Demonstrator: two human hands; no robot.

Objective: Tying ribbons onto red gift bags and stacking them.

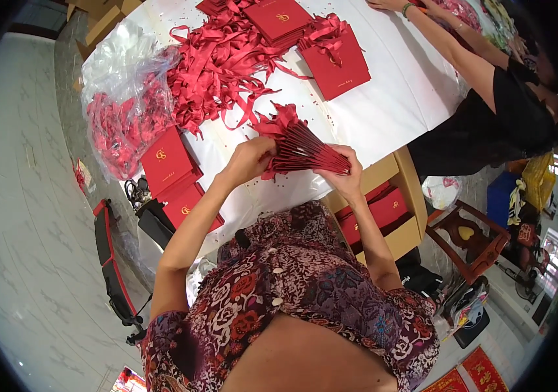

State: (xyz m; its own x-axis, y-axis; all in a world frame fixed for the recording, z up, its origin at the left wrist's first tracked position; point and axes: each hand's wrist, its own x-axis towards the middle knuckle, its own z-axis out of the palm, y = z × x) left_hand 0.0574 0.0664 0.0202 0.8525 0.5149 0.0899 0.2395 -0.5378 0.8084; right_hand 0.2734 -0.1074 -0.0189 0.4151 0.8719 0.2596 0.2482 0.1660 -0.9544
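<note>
A fanned stack of flat red gift bags (306, 150) is held over the near edge of the white table. My right hand (347, 171) grips its right end, where the bags press close together. At the left end, where the bags spread apart, my left hand (256, 157) has its fingers curled against the ribbon handles; the fingertips are partly hidden. Loose red ribbon (282, 119) bunches above the stack. Beyond it lies a large heap of red ribbons (217, 65). More red bags (337, 65), topped with ribbon, lie farther right.
At left sit a clear plastic bag of red ribbons (125, 104) and piled red bags (171, 163). A cardboard box (416, 228) holding red bags stands by my right forearm. Another person's arms (455, 55) reach over the far right. A wooden chair (497, 245) stands right.
</note>
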